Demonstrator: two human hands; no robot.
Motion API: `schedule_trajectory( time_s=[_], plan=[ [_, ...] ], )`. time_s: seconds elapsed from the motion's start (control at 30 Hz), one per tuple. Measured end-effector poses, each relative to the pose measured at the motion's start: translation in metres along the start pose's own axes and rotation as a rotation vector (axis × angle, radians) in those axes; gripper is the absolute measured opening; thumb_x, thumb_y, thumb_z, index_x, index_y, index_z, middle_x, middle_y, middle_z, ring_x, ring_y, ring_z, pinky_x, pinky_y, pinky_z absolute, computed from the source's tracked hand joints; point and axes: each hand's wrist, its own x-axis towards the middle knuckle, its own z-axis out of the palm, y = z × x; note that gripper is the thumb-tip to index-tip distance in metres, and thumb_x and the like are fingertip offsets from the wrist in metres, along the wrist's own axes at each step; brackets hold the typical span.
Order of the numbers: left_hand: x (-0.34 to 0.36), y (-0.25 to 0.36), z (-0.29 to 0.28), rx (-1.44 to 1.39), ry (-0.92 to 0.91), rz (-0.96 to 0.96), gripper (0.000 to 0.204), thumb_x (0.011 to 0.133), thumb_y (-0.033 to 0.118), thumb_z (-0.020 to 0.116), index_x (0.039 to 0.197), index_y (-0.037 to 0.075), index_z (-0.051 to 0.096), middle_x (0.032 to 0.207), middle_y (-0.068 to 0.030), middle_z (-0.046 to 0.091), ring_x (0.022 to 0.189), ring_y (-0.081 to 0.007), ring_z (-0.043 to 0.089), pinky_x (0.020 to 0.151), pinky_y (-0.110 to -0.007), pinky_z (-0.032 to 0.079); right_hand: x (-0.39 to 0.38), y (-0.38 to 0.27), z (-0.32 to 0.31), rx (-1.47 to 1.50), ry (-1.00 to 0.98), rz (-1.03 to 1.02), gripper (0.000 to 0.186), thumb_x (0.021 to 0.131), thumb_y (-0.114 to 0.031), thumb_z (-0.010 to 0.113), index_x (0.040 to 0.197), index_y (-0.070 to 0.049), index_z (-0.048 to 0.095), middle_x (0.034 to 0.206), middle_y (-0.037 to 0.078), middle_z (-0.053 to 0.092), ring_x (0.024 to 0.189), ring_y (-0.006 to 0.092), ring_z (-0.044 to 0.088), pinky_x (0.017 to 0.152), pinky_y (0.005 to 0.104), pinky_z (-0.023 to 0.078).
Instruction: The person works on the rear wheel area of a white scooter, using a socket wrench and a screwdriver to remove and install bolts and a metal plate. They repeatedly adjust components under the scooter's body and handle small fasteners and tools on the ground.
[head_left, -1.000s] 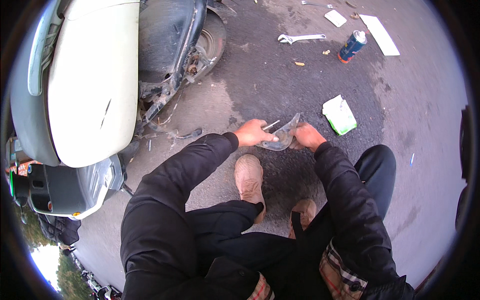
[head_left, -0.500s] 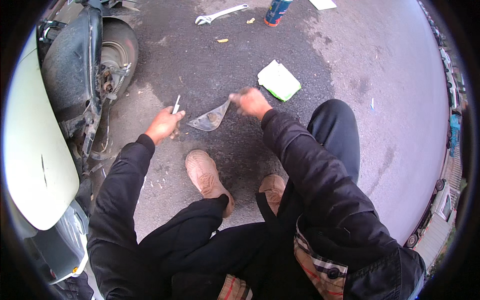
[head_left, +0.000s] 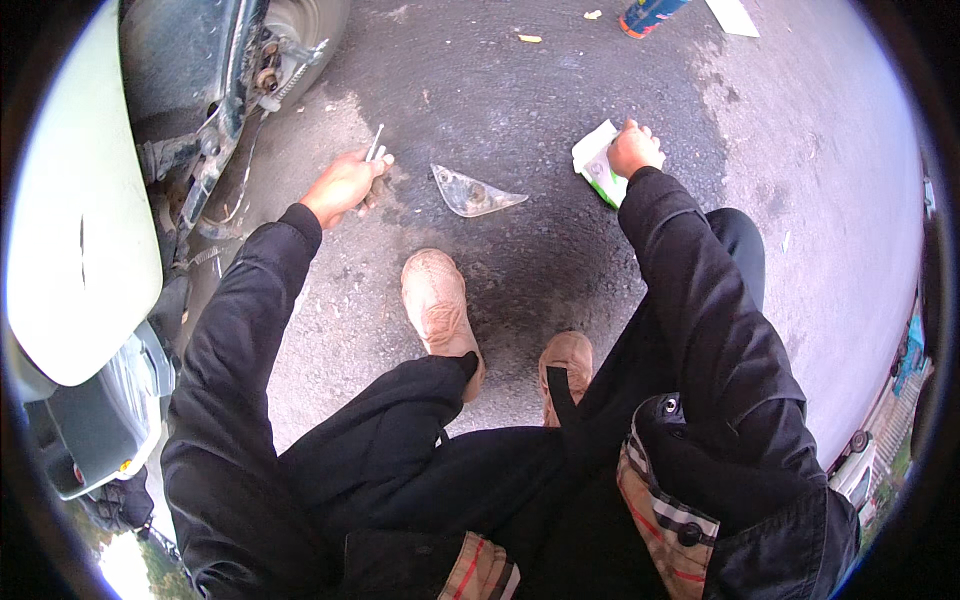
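My left hand (head_left: 350, 185) is closed around a thin tool with a slim metal shaft (head_left: 376, 142) pointing up and away, much like a small screwdriver. To its right a clear, roughly triangular plastic piece (head_left: 477, 194), resembling a lamp lens, lies on the asphalt, touched by neither hand. Farther right my right hand (head_left: 636, 150) has its fingers curled at the right side of a soft white and green packet (head_left: 597, 160). That hand covers part of the packet, and its fingertips are partly hidden.
A scooter with a pale body panel (head_left: 75, 200) and a dirty rear wheel (head_left: 315, 40) stands close on my left. A blue and orange can (head_left: 652, 14) and a white flat sheet (head_left: 733, 16) are at the far edge. My shoes (head_left: 435, 300) are below the hands.
My right hand has let go of the clear plastic piece and moved right to the packet. The piece now lies on the ground. The view has shifted; the adjustable wrench has left it.
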Motion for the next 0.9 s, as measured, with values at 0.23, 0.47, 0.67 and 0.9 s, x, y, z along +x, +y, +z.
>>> schedule_trajectory(
  time_s=[0.23,0.47,0.67,0.9],
  plan=[
    [-0.012,-0.001,0.0,-0.452,-0.078,-0.066,0.027,0.107,0.025,0.056,0.117,0.0,0.059,0.098,-0.0142,0.069,0.09,-0.0267,0.074,0.077,-0.04,0.065,0.006,-0.003,-0.008,-0.293,-0.255,-0.201,0.057,0.074,-0.026,0.087,0.122,0.001,0.071,0.123,0.026,0.07,0.12,0.0386,0.068,0.102,0.0434,0.055],
    [-0.026,0.007,0.002,-0.723,-0.245,-0.038,0.034,0.109,0.022,0.052,0.129,-0.005,0.053,0.126,-0.028,0.065,0.116,-0.043,0.069,0.098,-0.052,0.061,-0.009,-0.027,0.014,-0.544,-0.178,-0.419,0.045,0.078,-0.029,0.085,0.113,-0.003,0.078,0.124,0.021,0.072,0.115,0.0359,0.07,0.097,0.0433,0.057],
    [-0.011,-0.001,0.0,-0.695,-0.258,-0.036,0.032,0.105,0.024,0.062,0.125,0.001,0.053,0.12,-0.0223,0.068,0.106,-0.0358,0.073,0.09,-0.049,0.064,-0.015,-0.023,0.021,-0.397,-0.171,-0.283,0.046,0.074,-0.03,0.09,0.111,-0.005,0.077,0.119,0.017,0.075,0.115,0.0337,0.071,0.097,0.0435,0.058],
    [0.04,-0.02,0.003,-0.362,-0.153,-0.081,0.028,0.099,0.031,0.072,0.105,0.006,0.061,0.083,-0.0065,0.069,0.074,-0.0199,0.072,0.067,-0.035,0.062,-0.025,-0.025,0.004,-0.316,-0.194,-0.316,0.06,0.056,-0.025,0.098,0.106,-0.003,0.074,0.111,0.02,0.075,0.108,0.0377,0.072,0.094,0.0465,0.059]
  ],
)
